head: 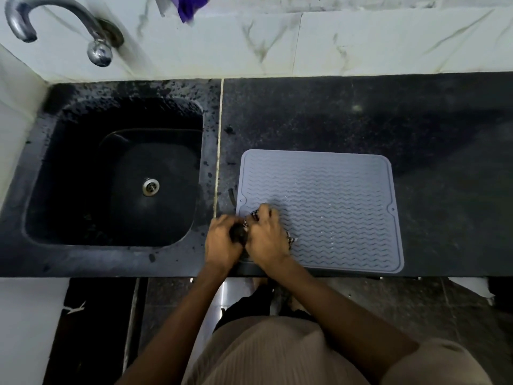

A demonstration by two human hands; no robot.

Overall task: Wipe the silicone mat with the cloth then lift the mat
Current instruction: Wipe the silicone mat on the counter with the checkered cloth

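Both hands, left hand (222,240) and right hand (266,234), bunching patterned cloth (290,240) at grey silicone mat (333,207) corner; flattening, wiping along ridges advisable.

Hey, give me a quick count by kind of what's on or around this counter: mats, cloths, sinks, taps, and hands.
Mats: 1, silicone mat
Cloths: 2, patterned cloth and purple cloth
Sinks: 1, sink
Taps: 1, tap
Hands: 2, left hand and right hand
Total: 7

Person, seen from above: beige ribbed short-sleeved top (277,354), sleeve hem ending above the elbow. Both forearms bare; no watch, rings or gloves. Dark lower garment (249,307) below the top's hem.
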